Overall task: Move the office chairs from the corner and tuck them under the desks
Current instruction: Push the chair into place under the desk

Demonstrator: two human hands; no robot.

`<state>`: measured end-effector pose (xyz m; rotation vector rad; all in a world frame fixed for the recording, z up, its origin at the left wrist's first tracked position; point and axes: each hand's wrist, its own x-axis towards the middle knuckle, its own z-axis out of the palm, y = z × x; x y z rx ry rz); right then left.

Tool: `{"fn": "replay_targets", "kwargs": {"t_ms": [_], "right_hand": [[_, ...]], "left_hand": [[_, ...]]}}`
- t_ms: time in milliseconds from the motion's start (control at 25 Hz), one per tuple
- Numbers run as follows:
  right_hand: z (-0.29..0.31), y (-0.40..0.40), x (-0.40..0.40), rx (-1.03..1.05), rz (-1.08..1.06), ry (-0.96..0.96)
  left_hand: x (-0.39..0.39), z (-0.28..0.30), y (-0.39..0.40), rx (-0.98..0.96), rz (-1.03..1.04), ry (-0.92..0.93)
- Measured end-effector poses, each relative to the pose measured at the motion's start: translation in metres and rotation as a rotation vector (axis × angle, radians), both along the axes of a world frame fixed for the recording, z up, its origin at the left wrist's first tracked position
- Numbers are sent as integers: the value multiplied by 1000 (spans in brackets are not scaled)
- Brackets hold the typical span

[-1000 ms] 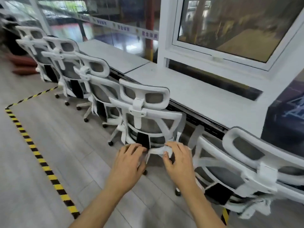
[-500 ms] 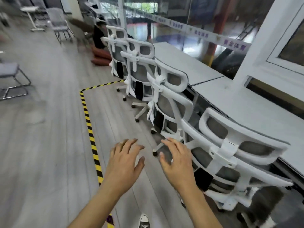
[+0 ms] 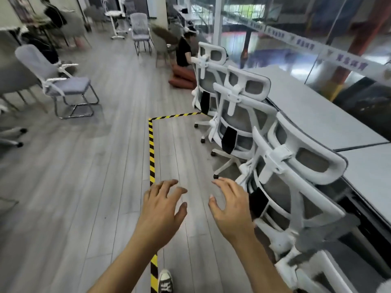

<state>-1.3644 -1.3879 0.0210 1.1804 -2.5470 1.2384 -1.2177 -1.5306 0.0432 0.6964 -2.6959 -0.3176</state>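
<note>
Three white mesh office chairs stand in a row along the grey desks (image 3: 313, 111) on the right: a near chair (image 3: 296, 178), a middle chair (image 3: 241, 111) and a far chair (image 3: 208, 75), all with backs toward me. My left hand (image 3: 163, 206) and my right hand (image 3: 231, 205) hover over the floor, fingers spread, holding nothing. The right hand is just left of the near chair's back and apart from it.
Yellow-black tape (image 3: 152, 153) marks the floor and turns right toward the chairs. A grey sled-base chair (image 3: 63, 85) stands at left, more chairs at the back. A person (image 3: 185, 52) sits on red cushions (image 3: 183, 79) by the far chair. My shoe (image 3: 165, 281) shows below.
My hands have let go of the chair back they gripped one second ago. The view has swung left, away from the desks, and both hands now hang open over the floor.
</note>
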Motion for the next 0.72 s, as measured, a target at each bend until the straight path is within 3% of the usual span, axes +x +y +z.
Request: {"fn": "replay_targets", "kwargs": {"t_ms": [440, 720], "right_hand": [[16, -304, -171, 99, -19, 41], [15, -443, -286, 40, -59, 52]], "left_hand": [[-184, 0, -300, -46, -28, 74], [-301, -4, -444, -47, -81, 69]]}}
